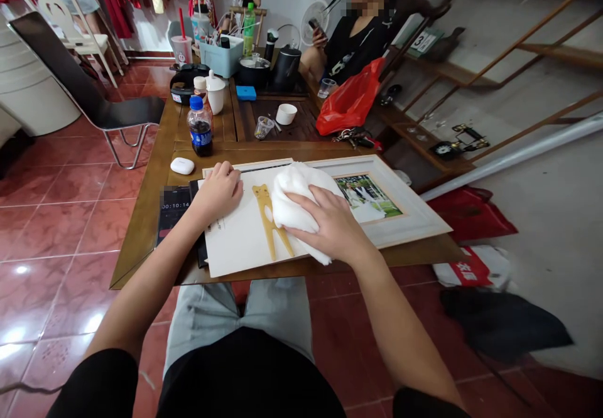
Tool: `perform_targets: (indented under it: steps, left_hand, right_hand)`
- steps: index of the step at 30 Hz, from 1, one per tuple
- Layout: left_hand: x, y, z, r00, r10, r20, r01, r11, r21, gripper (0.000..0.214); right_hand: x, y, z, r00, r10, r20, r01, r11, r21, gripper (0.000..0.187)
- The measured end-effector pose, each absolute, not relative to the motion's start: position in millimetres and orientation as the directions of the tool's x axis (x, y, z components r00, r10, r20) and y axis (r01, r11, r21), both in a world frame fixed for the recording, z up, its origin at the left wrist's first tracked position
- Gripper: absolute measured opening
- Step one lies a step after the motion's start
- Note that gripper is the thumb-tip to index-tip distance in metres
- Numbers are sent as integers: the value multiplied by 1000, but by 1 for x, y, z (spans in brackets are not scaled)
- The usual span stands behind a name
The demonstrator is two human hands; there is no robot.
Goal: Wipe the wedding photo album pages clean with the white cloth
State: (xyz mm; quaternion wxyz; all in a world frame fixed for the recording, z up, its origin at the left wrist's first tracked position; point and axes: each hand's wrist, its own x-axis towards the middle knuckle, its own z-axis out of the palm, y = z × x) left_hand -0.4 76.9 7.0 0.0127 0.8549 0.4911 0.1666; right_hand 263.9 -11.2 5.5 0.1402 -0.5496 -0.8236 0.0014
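The room is bright. Light shines on the red floor tiles (61,230) and makes white shiny spots at the left. The left hand (219,192) and right hand (330,226) make only soft, faint shadows. The picture bends near its edges, and the dark cloth (504,324) at the lower right looks a bit blurry.

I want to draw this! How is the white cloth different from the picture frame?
The white cloth is soft and crumpled under the right hand, while the picture frame lies flat and looks stiff. The cloth is plain; the frame surrounds a photo. Both are white.
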Motion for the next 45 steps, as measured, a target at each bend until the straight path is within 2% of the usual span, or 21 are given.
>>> perform_targets:
  steps: [8,16,21,27,33,45]
  left_hand:
    - [-1,77,8,454,848,272,844,-507,172,28]
    - [1,75,5,420,862,285,848,-484,214,27]
    - [1,76,6,439,857,269,846,-495,200,29]
    - [-1,78,6,468,838,281,826,-528,196,28]
    - [-1,77,6,450,846,286,836,-512,199,26]
    - [3,73,6,405,868,287,856,-470,215,27]
  right_hand:
    - [247,25,10,-291,923,253,914,346,-211,64]
    - [262,-18,-4,-311,898,311,910,376,-176,61]
    - [267,-32,-4,-329,893,309,909,387,-152,63]
    - [255,-2,8,-301,931,207,927,337,-167,66]
    - [243,20,8,-242,929,279,925,308,-222,63]
    - [263,-52,-6,-297,893,337,917,366,-161,58]
